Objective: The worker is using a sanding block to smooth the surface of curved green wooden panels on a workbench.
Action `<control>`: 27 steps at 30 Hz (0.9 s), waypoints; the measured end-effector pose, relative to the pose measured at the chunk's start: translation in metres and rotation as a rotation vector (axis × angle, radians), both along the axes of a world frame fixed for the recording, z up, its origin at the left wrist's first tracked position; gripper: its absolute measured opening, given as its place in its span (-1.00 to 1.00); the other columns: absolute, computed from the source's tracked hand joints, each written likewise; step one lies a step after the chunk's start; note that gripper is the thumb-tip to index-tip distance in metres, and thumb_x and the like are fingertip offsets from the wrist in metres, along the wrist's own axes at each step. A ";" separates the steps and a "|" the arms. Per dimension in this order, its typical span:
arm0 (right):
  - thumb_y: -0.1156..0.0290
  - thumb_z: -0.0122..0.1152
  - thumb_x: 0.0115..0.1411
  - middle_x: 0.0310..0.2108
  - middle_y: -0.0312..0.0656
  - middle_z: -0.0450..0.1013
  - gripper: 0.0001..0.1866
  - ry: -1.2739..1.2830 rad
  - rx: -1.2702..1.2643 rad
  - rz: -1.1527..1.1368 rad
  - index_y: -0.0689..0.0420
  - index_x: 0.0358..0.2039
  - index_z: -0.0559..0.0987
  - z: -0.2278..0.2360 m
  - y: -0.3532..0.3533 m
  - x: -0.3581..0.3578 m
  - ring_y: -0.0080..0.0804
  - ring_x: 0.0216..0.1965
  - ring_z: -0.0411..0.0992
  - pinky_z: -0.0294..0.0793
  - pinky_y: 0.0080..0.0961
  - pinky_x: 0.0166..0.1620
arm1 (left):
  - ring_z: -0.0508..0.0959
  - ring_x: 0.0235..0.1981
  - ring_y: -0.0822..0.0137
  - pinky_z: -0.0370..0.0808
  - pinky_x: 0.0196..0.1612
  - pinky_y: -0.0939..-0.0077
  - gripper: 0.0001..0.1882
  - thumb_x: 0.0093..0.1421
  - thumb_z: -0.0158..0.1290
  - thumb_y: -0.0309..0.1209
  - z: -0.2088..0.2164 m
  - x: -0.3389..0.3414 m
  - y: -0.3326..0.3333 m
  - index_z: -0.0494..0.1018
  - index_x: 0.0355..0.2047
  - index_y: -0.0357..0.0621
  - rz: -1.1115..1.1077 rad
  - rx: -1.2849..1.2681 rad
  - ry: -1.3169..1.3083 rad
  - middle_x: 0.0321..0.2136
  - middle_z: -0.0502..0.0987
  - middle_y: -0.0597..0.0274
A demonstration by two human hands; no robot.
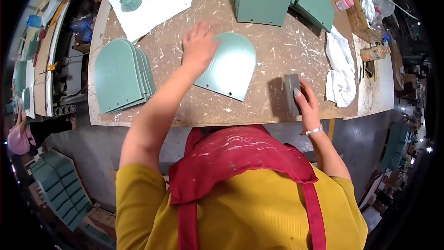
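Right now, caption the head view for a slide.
Left hand at a pale-green arched panel; right hand holds a grey rectangular block.

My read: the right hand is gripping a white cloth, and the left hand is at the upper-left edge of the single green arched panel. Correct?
Not quite: the head view shows the right hand gripping a grey block, not a white cloth. The left hand is at the single green arched panel's upper-left edge.
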State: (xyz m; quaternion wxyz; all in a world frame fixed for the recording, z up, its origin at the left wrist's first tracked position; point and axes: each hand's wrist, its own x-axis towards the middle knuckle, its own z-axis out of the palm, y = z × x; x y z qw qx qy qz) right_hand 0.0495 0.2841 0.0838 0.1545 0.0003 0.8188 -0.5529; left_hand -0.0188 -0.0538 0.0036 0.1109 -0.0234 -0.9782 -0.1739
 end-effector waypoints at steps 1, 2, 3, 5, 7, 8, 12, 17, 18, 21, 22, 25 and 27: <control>0.26 0.17 0.24 0.04 -0.16 0.38 -0.46 -0.192 -0.219 -0.132 0.20 0.19 0.37 0.001 -0.013 -0.003 -0.41 0.04 0.34 0.30 -0.54 0.09 | 0.14 0.31 0.07 0.04 0.28 -0.02 -0.54 0.31 -0.09 -0.15 -0.002 0.004 -0.003 0.37 0.14 -0.05 0.113 0.083 -0.032 0.24 0.25 0.15; 0.22 0.12 0.29 0.06 -0.19 0.38 -0.44 -0.290 -0.309 -0.187 0.24 0.22 0.33 -0.005 -0.024 -0.003 -0.45 0.03 0.35 0.31 -0.56 0.09 | 0.14 0.31 0.07 0.04 0.28 -0.02 -0.54 0.31 -0.09 -0.15 -0.002 0.010 -0.008 0.37 0.14 -0.05 0.107 0.069 -0.032 0.24 0.25 0.15; 0.22 0.12 0.29 0.05 -0.18 0.40 -0.43 -0.359 -0.334 -0.206 0.27 0.22 0.32 -0.004 -0.035 -0.001 -0.46 0.02 0.36 0.33 -0.55 0.07 | 0.16 0.28 0.05 0.06 0.27 -0.01 -0.56 0.31 -0.09 -0.15 -0.001 0.023 -0.013 0.41 0.11 -0.07 0.145 0.181 -0.059 0.23 0.26 0.14; 0.21 0.12 0.30 0.04 -0.18 0.41 -0.42 -0.442 -0.368 -0.214 0.29 0.22 0.31 0.002 -0.045 -0.003 -0.46 0.01 0.37 0.34 -0.55 0.06 | 0.18 0.26 0.03 0.08 0.26 0.01 -0.58 0.31 -0.08 -0.15 0.006 0.044 -0.016 0.45 0.07 -0.08 0.194 0.280 -0.094 0.21 0.28 0.13; 0.19 0.11 0.30 -0.01 -0.21 0.44 -0.45 -0.565 -0.513 -0.175 0.27 0.19 0.34 0.003 -0.048 -0.010 -0.48 -0.05 0.41 0.38 -0.52 0.03 | 0.19 0.24 0.00 0.09 0.24 -0.03 -0.56 0.30 -0.08 -0.13 0.020 0.062 -0.016 0.43 0.09 -0.06 0.241 0.235 -0.209 0.21 0.28 0.14; 0.19 0.11 0.30 -0.01 -0.21 0.44 -0.45 -0.571 -0.527 -0.148 0.27 0.19 0.34 0.000 -0.051 -0.016 -0.48 -0.05 0.41 0.38 -0.52 0.03 | 0.19 0.24 0.00 0.09 0.24 -0.03 -0.56 0.30 -0.08 -0.13 0.027 0.070 -0.016 0.43 0.09 -0.06 0.264 0.218 -0.202 0.21 0.28 0.14; 0.18 0.11 0.30 -0.12 -0.24 0.46 -0.59 -0.689 -0.676 -0.025 0.18 0.04 0.43 -0.033 -0.050 -0.032 -0.49 -0.14 0.43 0.43 -0.49 -0.05 | 0.23 0.20 -0.02 0.16 0.21 -0.03 -0.53 0.28 -0.04 -0.10 0.010 0.082 0.011 0.42 0.08 -0.10 0.282 0.092 -0.193 0.17 0.31 0.10; 0.08 0.18 0.24 -0.10 -0.26 0.50 -0.55 -0.678 -0.710 -0.040 0.08 0.02 0.46 -0.053 -0.034 -0.033 -0.44 -0.11 0.47 0.48 -0.45 -0.05 | 0.33 0.20 0.00 0.25 0.23 0.28 -0.41 0.26 0.07 -0.23 0.037 0.085 0.029 0.24 0.23 -0.19 0.210 0.880 -0.202 0.16 0.35 -0.08; 0.06 0.18 0.23 -0.11 -0.26 0.51 -0.54 -0.715 -0.674 -0.050 0.07 0.02 0.47 -0.063 -0.021 -0.037 -0.42 -0.13 0.48 0.51 -0.46 -0.09 | 0.32 0.21 0.05 0.25 0.22 0.31 -0.37 0.25 0.08 -0.28 0.059 0.087 0.038 0.18 0.27 -0.19 0.189 0.969 -0.234 0.19 0.34 -0.09; 0.03 0.16 0.24 -0.13 -0.27 0.52 -0.55 -0.781 -0.712 -0.054 0.04 0.01 0.48 -0.063 -0.019 -0.039 -0.40 -0.16 0.50 0.54 -0.47 -0.17 | 0.35 0.19 0.16 0.31 0.18 0.33 -0.39 0.23 0.11 -0.35 0.088 0.099 0.059 0.21 0.25 -0.19 0.300 1.111 -0.068 0.15 0.38 -0.07; 0.01 0.14 0.24 -0.14 -0.28 0.53 -0.55 -0.820 -0.780 -0.079 0.03 0.01 0.49 -0.062 -0.021 -0.041 -0.40 -0.18 0.51 0.55 -0.47 -0.20 | 0.37 0.16 0.21 0.33 0.15 0.37 -0.42 0.22 0.12 -0.39 0.089 0.106 0.059 0.25 0.23 -0.19 0.372 1.215 -0.090 0.12 0.41 -0.02; 0.06 0.13 0.25 -0.16 -0.26 0.51 -0.57 -0.828 -0.713 -0.040 0.07 0.00 0.47 -0.064 -0.007 -0.043 -0.40 -0.18 0.50 0.52 -0.45 -0.17 | 0.42 0.07 0.31 0.37 0.11 0.44 -0.49 0.21 0.12 -0.43 0.133 0.119 0.040 0.34 0.17 -0.21 0.445 1.252 -0.036 0.04 0.47 0.07; 0.08 0.12 0.25 -0.17 -0.24 0.50 -0.57 -0.808 -0.678 -0.001 0.08 0.02 0.44 -0.067 0.006 -0.044 -0.41 -0.18 0.49 0.51 -0.43 -0.15 | 0.48 -0.05 0.39 0.39 0.06 0.52 -0.57 0.21 0.12 -0.44 0.173 0.144 0.014 0.42 0.09 -0.26 0.469 1.082 0.157 -0.07 0.51 0.22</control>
